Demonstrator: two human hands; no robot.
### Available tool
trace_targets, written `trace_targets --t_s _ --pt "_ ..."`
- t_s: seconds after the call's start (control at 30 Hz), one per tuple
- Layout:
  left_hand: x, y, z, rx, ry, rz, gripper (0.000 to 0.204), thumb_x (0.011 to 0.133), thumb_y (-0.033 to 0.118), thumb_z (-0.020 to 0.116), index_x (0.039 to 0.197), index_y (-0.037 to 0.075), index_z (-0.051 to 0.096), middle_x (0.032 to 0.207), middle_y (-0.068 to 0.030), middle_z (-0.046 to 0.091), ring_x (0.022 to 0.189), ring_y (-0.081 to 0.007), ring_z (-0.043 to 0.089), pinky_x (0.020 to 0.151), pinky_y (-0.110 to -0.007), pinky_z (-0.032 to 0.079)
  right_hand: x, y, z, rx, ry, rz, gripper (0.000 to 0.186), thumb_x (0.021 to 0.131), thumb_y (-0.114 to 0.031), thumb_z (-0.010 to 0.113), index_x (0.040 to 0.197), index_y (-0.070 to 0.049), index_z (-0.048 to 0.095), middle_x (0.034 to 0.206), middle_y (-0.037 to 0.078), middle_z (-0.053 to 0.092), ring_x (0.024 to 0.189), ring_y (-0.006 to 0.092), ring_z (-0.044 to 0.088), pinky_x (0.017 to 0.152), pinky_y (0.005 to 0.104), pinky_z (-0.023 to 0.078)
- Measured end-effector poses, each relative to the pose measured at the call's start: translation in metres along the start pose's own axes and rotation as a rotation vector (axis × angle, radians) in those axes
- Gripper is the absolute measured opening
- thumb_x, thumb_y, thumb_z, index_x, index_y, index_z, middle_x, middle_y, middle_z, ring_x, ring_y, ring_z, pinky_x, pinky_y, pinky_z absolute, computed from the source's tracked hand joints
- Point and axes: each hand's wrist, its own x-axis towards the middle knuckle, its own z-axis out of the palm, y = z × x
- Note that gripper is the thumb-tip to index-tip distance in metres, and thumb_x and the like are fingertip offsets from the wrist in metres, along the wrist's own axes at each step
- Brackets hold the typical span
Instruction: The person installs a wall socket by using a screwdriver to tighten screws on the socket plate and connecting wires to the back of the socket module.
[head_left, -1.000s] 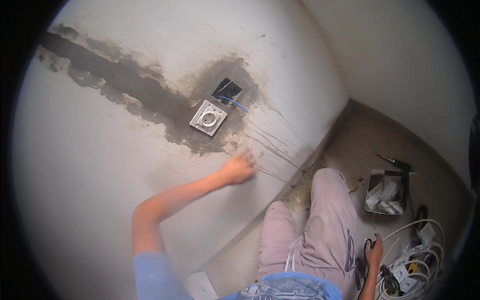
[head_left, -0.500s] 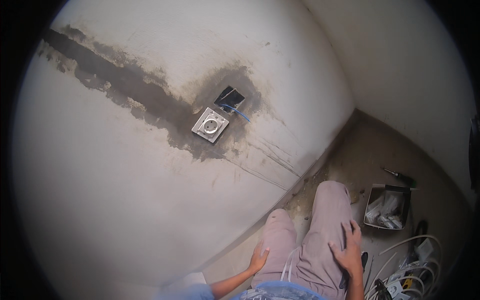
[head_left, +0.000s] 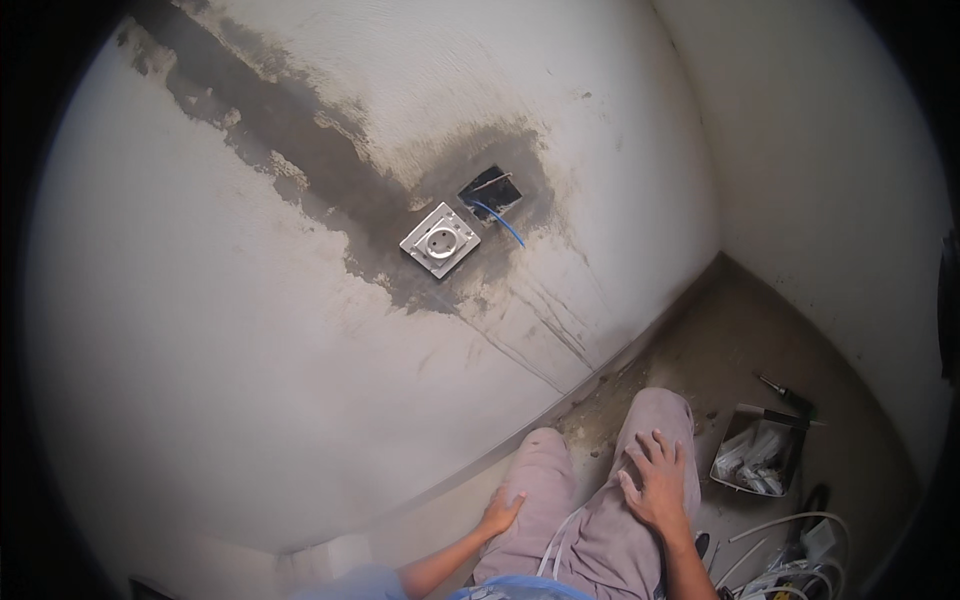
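My left hand (head_left: 500,512) rests on my left thigh, holding nothing, its thumb apart from the fingers. Over my right thigh is my right hand (head_left: 656,482), fingers spread, with nothing in it. On the wall ahead sits a silver-framed power socket (head_left: 441,241), tilted in view, on a patch of dark grey plaster (head_left: 330,180). Beside it, up and to the right, a square wall box (head_left: 491,192) stands open in the plaster. A blue wire (head_left: 505,222) sticks out of that box and hangs down to the right. Neither hand touches the wall.
On the floor at right stands an open box (head_left: 757,452) of small parts in clear bags. A screwdriver (head_left: 786,394) lies just beyond it. Loops of white cable (head_left: 800,522) and other tools lie at the lower right. Two walls meet in a corner (head_left: 722,254).
My right hand has shifted forward along the thigh and its fingers have spread. The view has turned a little, so the wall and floor items sit differently in it.
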Motion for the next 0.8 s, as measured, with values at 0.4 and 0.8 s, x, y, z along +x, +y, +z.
trace_targets --t_s 0.4,0.8 --pt "0.047 0.051 0.006 0.143 -0.048 -0.181 0.087 0.096 0.059 0.057 0.155 0.0 0.035 0.15 -0.0326 0.044 0.14 -0.0473 0.043 0.116 -0.05 0.037 0.0 0.035 0.008 0.38 0.214 -0.001 0.015 0.076 -0.013 0.06 0.087 -0.003 0.061 0.103 0.016 0.065 0.107 0.0363 0.057 0.098 0.0468 0.039" --pt "0.112 0.364 -0.279 0.257 1.012 1.305 0.012 0.087 0.008 0.073 0.098 0.005 0.069 0.094 -0.0156 0.066 0.093 -0.0324 0.063 0.082 -0.044 0.047 -0.131 0.069 -0.001 0.333 0.48 0.494 0.025 0.1 -0.022 0.061 0.092 0.002 0.062 0.097 0.018 0.067 0.092 0.0311 0.064 0.087 0.0395 0.049"
